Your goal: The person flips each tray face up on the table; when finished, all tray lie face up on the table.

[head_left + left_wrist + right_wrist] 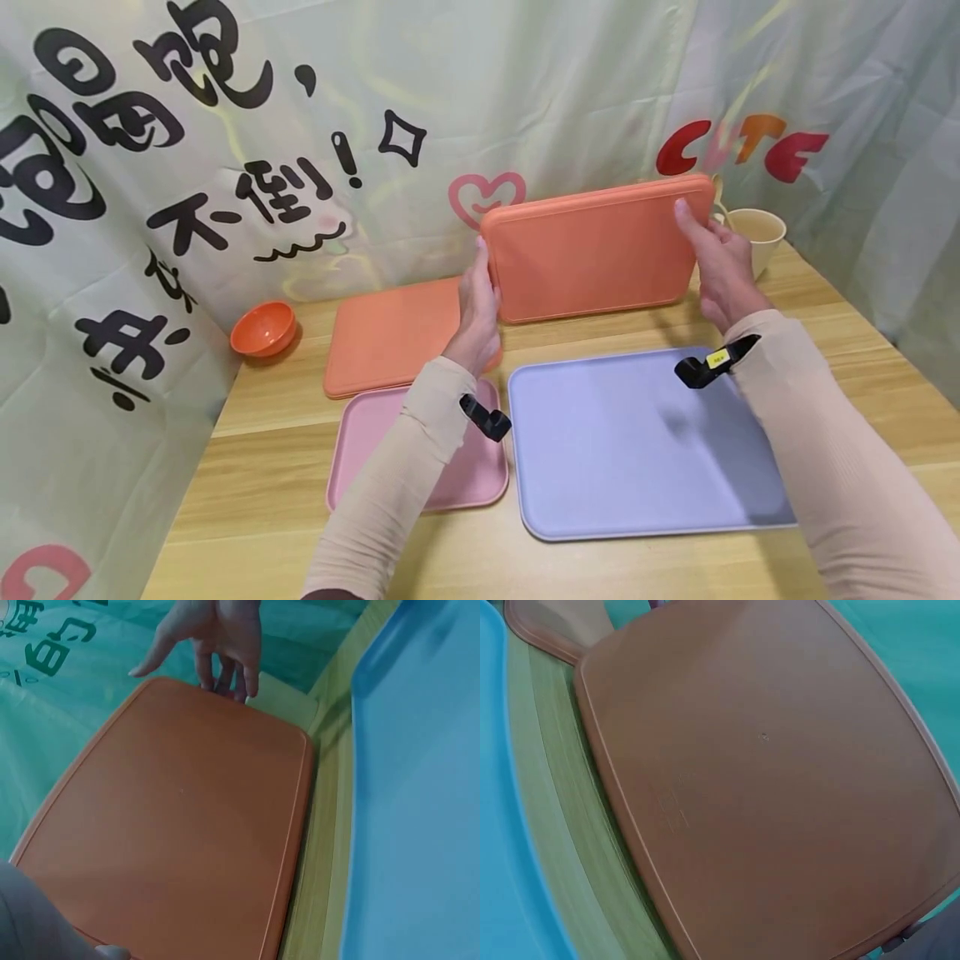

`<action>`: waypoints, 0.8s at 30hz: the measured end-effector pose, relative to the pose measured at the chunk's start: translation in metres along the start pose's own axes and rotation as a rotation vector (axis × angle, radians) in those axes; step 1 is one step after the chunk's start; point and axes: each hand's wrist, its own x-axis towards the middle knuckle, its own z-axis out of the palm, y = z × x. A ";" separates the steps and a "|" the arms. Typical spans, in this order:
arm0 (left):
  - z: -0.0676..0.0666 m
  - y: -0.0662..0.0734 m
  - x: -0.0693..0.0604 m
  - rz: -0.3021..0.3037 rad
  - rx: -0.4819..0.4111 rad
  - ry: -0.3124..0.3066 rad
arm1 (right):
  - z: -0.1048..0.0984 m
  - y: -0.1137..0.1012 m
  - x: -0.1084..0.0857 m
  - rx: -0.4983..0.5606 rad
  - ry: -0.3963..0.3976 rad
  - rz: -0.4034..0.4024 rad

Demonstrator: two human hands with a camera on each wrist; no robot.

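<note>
An orange tray [592, 258] stands on its long side, tilted, at the back of the table. My left hand [477, 308] holds its left end and my right hand [723, 271] its right end, thumb on the face towards me. In the left wrist view the right hand's fingers [225, 679] reach behind the far edge of the tray [180, 802]. Across the right wrist view spreads the tray's broad face [765, 780]. Whether its lower edge touches the table cannot be told.
Another orange tray [397, 333] lies flat on the left, a pink tray [468, 475] before it. A blue tray [637, 450] lies front right. At the back stand an orange bowl [264, 330] and, behind my right hand, a cream cup [761, 237]. Printed cloth [570, 100] hangs behind.
</note>
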 end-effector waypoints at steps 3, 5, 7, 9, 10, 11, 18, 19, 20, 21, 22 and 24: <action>0.000 0.001 -0.002 0.024 0.023 0.008 | 0.000 0.000 -0.003 0.020 -0.041 -0.015; -0.001 0.002 -0.002 0.042 0.020 0.005 | 0.000 0.001 -0.004 0.044 -0.060 -0.033; -0.001 0.002 -0.003 0.051 0.034 0.015 | 0.000 0.001 -0.006 0.054 -0.069 -0.053; -0.001 0.002 -0.004 0.053 0.029 0.026 | 0.000 0.002 -0.008 0.066 -0.066 -0.071; -0.001 0.002 -0.005 0.052 0.027 0.033 | 0.000 0.002 -0.009 0.070 -0.066 -0.086; -0.002 0.002 -0.005 0.049 0.029 0.039 | 0.000 0.003 -0.010 0.072 -0.070 -0.099; -0.006 0.000 -0.006 0.039 -0.016 0.041 | -0.002 0.006 -0.014 0.106 -0.131 -0.153; -0.006 0.000 -0.006 0.039 -0.020 0.038 | -0.002 0.006 -0.015 0.102 -0.138 -0.151; -0.007 0.000 -0.006 0.037 -0.025 0.034 | -0.003 0.007 -0.016 0.111 -0.142 -0.149; -0.007 0.000 -0.006 0.035 -0.033 0.025 | -0.004 0.007 -0.016 0.114 -0.142 -0.143; -0.008 0.000 -0.006 0.033 -0.037 0.015 | -0.005 0.008 -0.016 0.117 -0.141 -0.134; -0.009 0.000 -0.006 0.017 -0.043 0.011 | -0.006 0.009 -0.016 0.129 -0.138 -0.109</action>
